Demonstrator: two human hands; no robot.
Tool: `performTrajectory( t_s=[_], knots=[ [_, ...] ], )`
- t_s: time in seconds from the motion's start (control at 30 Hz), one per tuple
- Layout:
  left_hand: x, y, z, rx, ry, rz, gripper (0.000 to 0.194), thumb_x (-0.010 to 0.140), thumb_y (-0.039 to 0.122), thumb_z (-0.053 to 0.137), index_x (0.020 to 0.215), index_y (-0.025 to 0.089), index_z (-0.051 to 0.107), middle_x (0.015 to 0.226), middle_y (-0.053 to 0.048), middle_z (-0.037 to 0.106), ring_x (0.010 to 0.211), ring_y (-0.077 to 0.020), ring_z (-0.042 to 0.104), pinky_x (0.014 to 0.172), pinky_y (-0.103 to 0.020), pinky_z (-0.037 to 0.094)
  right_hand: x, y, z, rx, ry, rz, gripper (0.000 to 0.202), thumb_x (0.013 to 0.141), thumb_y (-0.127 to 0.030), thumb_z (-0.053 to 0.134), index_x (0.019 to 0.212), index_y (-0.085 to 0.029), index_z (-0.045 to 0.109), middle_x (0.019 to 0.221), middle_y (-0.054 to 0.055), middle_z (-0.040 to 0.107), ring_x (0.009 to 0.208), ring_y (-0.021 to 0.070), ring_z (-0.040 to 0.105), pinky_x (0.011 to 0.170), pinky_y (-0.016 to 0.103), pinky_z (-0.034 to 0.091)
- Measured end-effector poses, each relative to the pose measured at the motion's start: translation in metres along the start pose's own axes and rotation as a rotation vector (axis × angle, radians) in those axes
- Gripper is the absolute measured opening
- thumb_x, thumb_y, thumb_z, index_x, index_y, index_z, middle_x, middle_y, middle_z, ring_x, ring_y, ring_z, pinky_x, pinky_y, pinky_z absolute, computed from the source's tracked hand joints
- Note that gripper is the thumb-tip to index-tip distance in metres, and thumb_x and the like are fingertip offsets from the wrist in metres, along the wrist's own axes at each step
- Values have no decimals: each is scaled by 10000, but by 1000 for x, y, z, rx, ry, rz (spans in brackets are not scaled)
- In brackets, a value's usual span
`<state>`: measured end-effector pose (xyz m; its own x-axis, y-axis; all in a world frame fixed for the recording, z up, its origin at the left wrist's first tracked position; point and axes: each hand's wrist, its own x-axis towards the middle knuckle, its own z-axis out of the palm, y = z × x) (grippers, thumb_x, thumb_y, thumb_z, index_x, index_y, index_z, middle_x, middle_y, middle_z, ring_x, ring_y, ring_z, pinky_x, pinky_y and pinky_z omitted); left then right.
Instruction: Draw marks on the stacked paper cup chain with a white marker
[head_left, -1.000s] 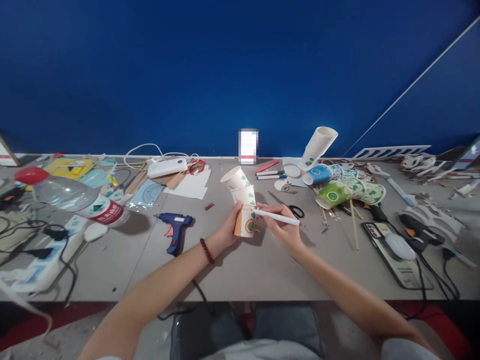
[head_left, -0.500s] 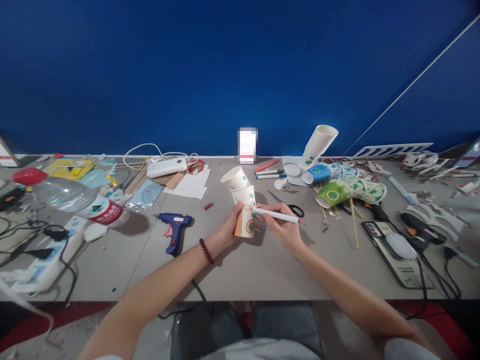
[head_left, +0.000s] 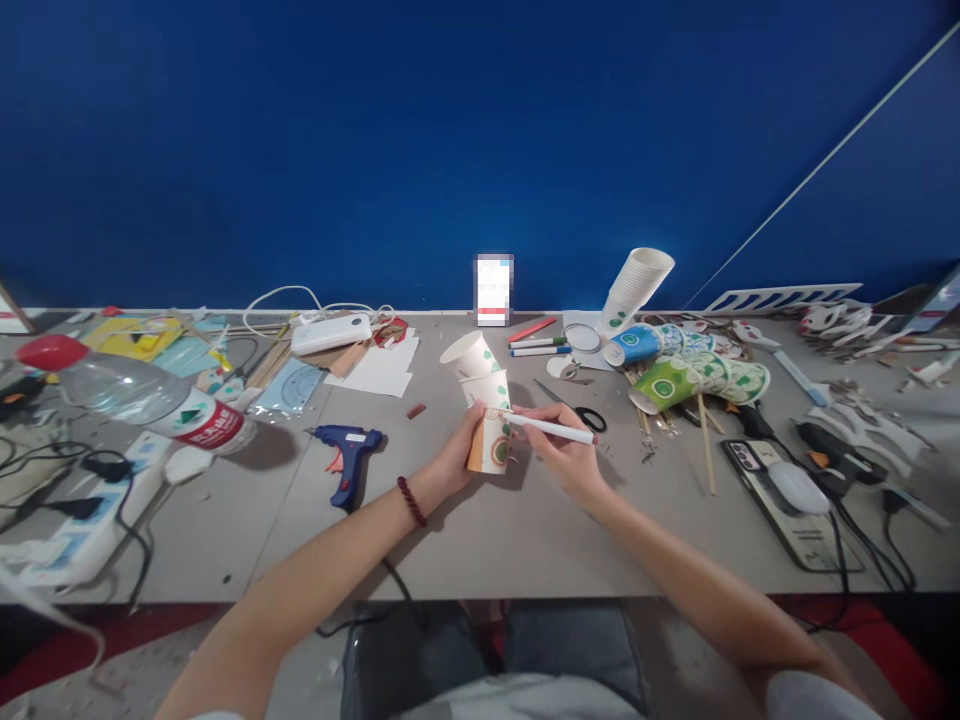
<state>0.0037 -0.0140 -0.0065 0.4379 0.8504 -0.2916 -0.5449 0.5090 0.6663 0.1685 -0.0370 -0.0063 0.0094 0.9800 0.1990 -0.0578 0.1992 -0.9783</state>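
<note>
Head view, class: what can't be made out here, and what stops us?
All in the head view:
White pen: its tip is too small to tell whether it touches the paper cup.
Left hand: some fingers are hidden behind that cup.
Bright panel: blurred into blocks, unreadable.
Phone: the lettering on its back is too small.

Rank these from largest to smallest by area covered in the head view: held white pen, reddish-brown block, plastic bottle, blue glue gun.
1. Plastic bottle
2. Blue glue gun
3. White pen
4. Reddish-brown block
</note>
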Motion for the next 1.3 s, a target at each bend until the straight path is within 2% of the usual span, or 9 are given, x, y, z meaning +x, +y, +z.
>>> performTrajectory(
  t_s=[0.23, 0.53, 0.8, 1.1, 1.23, 1.3],
  knots=[
    [-1, 1, 2, 0, -10, 10, 540, 800, 578, 699, 1030, 89, 718, 885, -121, 739, 715, -204, 686, 648, -312, 550, -1, -4, 0, -27, -13, 2, 251, 838, -462, 736, 883, -231, 650, 1083, 109, 782, 1042, 284, 747, 751, 393, 660],
    [2, -3, -4, 15, 5, 28, 522, 821, 584, 671, 1003, 97, 714, 886, -130, 742, 714, -208, 688, 664, -310, 535, -1, -11, 3, -5, -34, -32, 220, 830, -433, 738, 800, -236, 643, 866, 74, 763, 1157, 322, 700, 710, 380, 640],
    [2, -3, -5, -16, 40, 5, 477, 827, 570, 675, 939, 108, 715, 807, -100, 735, 643, -185, 674, 633, -294, 523, -2, -15, 2, -28, -46, -50, 178, 806, -369, 753, 750, -240, 643, 778, 44, 724, 1166, 329, 691, 834, 425, 602],
    [2, -3, -5, -35, 71, -23, 459, 853, 569, 644, 944, 124, 708, 814, -82, 732, 647, -175, 671, 618, -291, 528, -1, -16, 1, -22, -60, -65, 226, 804, -440, 757, 759, -244, 652, 759, 40, 730, 1176, 345, 685, 901, 479, 573],
    [1, 1, -2, -65, 127, -29, 444, 906, 546, 571, 975, 129, 707, 860, -90, 738, 660, -170, 669, 648, -298, 543, -4, -28, -1, -3, -1, -60, 231, 818, -461, 751, 780, -253, 657, 828, 45, 750, 1164, 330, 691, 971, 494, 541],
    [0, 4, 0, -92, 142, -29, 466, 918, 555, 537, 953, 123, 709, 836, -89, 731, 635, -164, 657, 615, -289, 533, -9, -36, 0, -3, -14, -17, 214, 827, -447, 748, 814, -254, 657, 906, 52, 766, 1144, 314, 698, 962, 482, 547]
  ],
)
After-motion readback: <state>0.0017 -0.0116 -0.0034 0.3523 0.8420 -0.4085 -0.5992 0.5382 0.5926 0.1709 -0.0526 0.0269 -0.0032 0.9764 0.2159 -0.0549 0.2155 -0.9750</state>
